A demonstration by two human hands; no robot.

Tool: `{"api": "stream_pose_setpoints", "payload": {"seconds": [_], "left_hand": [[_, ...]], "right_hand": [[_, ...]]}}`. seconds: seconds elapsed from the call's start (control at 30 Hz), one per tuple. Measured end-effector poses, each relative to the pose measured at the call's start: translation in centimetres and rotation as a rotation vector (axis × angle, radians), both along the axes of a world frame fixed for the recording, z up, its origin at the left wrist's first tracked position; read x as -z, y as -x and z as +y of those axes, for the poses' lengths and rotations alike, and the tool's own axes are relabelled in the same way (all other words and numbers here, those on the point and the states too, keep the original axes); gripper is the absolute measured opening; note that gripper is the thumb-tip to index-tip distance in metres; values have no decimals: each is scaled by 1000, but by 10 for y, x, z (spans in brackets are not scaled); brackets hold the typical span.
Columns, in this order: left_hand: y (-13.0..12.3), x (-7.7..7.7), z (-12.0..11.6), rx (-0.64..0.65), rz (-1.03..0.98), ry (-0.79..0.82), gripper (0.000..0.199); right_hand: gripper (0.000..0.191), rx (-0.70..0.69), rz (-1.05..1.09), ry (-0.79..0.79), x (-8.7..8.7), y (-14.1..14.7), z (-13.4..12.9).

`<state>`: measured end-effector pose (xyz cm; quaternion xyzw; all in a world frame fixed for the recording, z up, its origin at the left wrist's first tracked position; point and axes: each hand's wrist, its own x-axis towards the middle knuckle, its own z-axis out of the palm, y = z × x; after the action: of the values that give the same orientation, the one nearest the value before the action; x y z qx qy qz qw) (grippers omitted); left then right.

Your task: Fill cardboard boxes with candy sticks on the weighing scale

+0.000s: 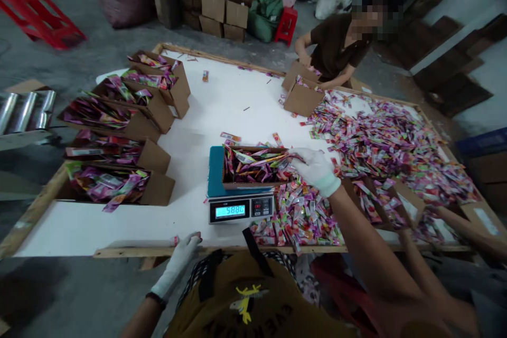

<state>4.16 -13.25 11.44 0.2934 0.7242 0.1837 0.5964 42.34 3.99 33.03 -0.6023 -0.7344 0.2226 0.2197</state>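
On the scale (241, 209), box (253, 184) of glossy sachets (257, 165); right grip (316, 170) pressed together on its rim; left grip (177, 260) too
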Motion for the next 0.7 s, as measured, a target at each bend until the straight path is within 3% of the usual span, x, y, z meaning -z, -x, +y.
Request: {"api": "stream_pose_setpoints", "payload": {"seconds": [0.1, 0.27, 0.47, 0.57, 0.63, 0.7], "left_hand": [[-2, 0, 5, -11, -27, 13, 56], [-6, -1, 9, -53, -53, 1, 58], [-2, -2, 21, -129, -79, -16, 63], [9, -25, 50, -192, -96, -116, 66], [15, -53, 77, -271, -89, -254, 69], [17, -88, 104, -319, -53, -413, 69]], "right_hand": [[36, 37, 3, -84, -9, 1, -9], [25, 118, 31, -221, -31, -6, -26], [28, 319, 100, -236, -47, -67, -53], [29, 327, -146, -134, -40, -101, -59], [31, 282, -371, -19, -32, -114, -60], [36, 220, -458, 42, -23, -116, -59]]}}
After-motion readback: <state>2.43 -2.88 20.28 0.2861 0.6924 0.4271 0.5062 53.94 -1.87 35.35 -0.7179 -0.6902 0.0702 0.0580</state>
